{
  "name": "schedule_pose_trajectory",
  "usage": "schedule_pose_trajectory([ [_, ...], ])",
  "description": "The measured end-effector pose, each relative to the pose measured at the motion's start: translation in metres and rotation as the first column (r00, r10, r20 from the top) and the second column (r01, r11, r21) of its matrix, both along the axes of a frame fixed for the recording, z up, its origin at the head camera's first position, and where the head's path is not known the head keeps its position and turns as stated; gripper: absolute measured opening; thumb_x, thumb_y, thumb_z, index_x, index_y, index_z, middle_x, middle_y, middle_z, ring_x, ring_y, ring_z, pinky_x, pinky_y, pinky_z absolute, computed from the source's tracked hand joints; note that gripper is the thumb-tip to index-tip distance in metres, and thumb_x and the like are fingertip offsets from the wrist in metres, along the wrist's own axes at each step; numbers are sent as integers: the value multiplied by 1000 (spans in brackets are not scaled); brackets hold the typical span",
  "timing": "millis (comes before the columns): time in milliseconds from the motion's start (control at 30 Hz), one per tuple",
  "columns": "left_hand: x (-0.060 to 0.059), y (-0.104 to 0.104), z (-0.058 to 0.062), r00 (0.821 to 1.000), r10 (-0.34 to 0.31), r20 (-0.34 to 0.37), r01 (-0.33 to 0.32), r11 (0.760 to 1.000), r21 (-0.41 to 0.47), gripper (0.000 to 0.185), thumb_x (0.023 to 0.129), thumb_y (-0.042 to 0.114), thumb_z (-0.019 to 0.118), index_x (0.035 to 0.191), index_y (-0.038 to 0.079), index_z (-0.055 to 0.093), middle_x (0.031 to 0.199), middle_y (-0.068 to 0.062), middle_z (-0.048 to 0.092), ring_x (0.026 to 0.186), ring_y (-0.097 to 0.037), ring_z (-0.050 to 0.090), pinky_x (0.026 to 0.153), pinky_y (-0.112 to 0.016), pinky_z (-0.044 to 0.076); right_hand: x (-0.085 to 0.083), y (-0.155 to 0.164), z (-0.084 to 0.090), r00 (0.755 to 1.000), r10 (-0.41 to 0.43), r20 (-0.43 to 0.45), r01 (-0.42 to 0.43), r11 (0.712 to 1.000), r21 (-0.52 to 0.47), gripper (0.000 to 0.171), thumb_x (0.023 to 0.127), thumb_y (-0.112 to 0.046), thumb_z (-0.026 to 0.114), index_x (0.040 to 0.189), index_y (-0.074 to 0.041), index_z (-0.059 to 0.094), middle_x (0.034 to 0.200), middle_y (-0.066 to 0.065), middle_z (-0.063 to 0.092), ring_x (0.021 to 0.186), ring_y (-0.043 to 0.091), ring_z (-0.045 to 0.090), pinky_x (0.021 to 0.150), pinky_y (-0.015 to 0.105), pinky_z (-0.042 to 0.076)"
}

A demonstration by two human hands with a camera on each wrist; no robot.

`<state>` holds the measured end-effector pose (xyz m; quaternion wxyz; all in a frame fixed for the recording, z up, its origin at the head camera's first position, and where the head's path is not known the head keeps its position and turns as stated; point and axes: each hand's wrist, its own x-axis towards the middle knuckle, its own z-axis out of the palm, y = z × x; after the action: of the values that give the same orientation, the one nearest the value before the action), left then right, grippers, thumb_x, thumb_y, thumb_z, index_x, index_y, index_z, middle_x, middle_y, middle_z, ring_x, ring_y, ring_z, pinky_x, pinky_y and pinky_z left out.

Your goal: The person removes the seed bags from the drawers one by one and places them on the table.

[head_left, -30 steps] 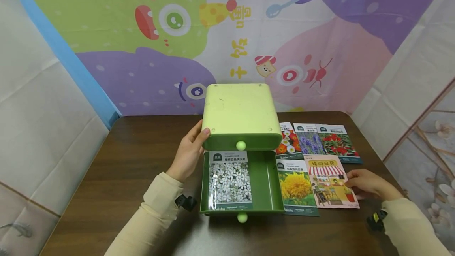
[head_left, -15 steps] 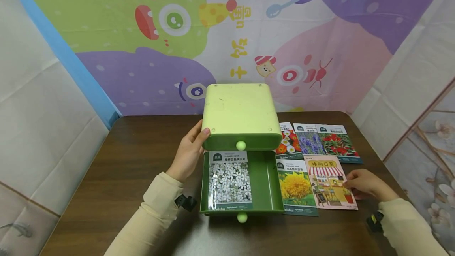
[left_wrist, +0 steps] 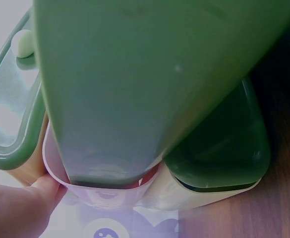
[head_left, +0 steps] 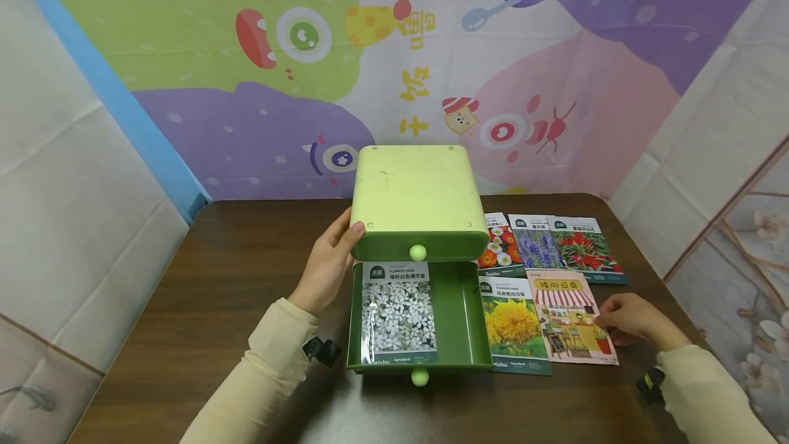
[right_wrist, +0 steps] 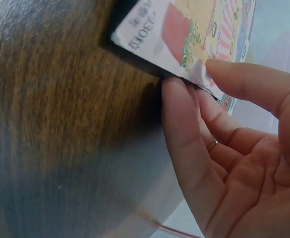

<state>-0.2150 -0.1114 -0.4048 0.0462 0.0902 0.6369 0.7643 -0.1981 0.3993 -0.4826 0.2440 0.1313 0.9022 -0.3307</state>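
Fingers (right_wrist: 184, 129) slipped under packet (right_wrist: 194, 34) edge.

The green drawer unit (left_wrist: 149, 84) (blurred, cropped) fills the left wrist view; packet print (head_left: 573, 317) is unreadable.

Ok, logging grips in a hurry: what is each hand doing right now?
Left hand: open, resting against the side of the green box.
Right hand: pinching the edge of the shop packet.
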Motion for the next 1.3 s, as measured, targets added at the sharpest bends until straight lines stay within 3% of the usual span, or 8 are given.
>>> schedule_pose_trajectory([
  [333, 0, -1, -1, 1000, -12, -5, 12, 1000, 6, 64, 103, 30, 51, 157, 12, 21, 159, -7, 29, 140, -22, 39, 118, -41, 32, 1, -2, 8, 993, 52, -110, -45, 997, 63, 30, 93, -19, 59, 101, 10, 58, 82, 12, 62, 68, 17, 60, 60, 31, 56],
  [433, 0, -1, -2, 1000, -13, -8, 13, 1000, 7, 63, 103, 30, 50, 157, 12, 22, 159, -6, 30, 140, -22, 39, 118, -41, 33, 3, -11, 18, 971, 125, -204, -98, 986, 137, 35, 96, -23, 54, 104, 10, 60, 77, 9, 62, 66, 17, 57, 56, 31, 50],
  [533, 0, -1, -2, 1000, -9, -10, 9, 1000, 5, 63, 103, 31, 51, 157, 12, 22, 159, -6, 30, 140, -21, 40, 118, -41, 33, 4, -25, 29, 928, 189, -322, -114, 965, 238, 37, 97, -27, 53, 103, 8, 64, 77, 9, 63, 64, 18, 54, 54, 31, 43],
  [667, 0, -1, -2, 1000, -9, -6, 9, 1000, 3, 63, 103, 30, 51, 157, 13, 22, 159, -6, 30, 139, -22, 40, 117, -41, 34, 7, -45, 44, 850, 247, -465, -82, 935, 346, 37, 97, -28, 55, 104, 7, 66, 84, 16, 68, 64, 20, 54, 53, 33, 41],
  [833, 0, -1, -3, 1000, -11, 1, 11, 1000, 1, 63, 103, 31, 50, 157, 14, 23, 159, -5, 31, 138, -22, 42, 116, -43, 35, 13, -71, 63, 753, 285, -594, -47, 923, 383, 33, 97, -26, 56, 110, 4, 65, 95, 22, 70, 68, 27, 62, 53, 40, 45],
  [1067, 0, -1, -3, 1000, -13, -1, 13, 1000, 3, 63, 103, 31, 50, 157, 14, 22, 159, -5, 31, 138, -22, 42, 116, -43, 35, 28, -109, 90, 614, 332, -716, -39, 919, 392, 37, 97, -24, 60, 123, 1, 61, 122, 27, 61, 100, 46, 61, 74, 61, 49],
  [1133, 0, -1, -2, 1000, -11, 0, 11, 1000, 1, 63, 103, 31, 50, 157, 14, 22, 159, -5, 31, 138, -23, 43, 116, -43, 35, 32, -120, 97, 549, 353, -758, -39, 916, 398, 34, 95, -21, 63, 122, 0, 62, 122, 26, 61, 105, 46, 59, 77, 62, 49],
  [1300, 0, -1, -2, 1000, -8, 3, 8, 1000, -6, 63, 103, 31, 51, 157, 14, 22, 159, -4, 30, 137, -23, 43, 115, -43, 36, 41, -147, 109, 319, 425, -847, -59, 901, 430, 32, 86, -14, 71, 114, -1, 64, 112, 20, 65, 104, 39, 60, 84, 57, 50],
])
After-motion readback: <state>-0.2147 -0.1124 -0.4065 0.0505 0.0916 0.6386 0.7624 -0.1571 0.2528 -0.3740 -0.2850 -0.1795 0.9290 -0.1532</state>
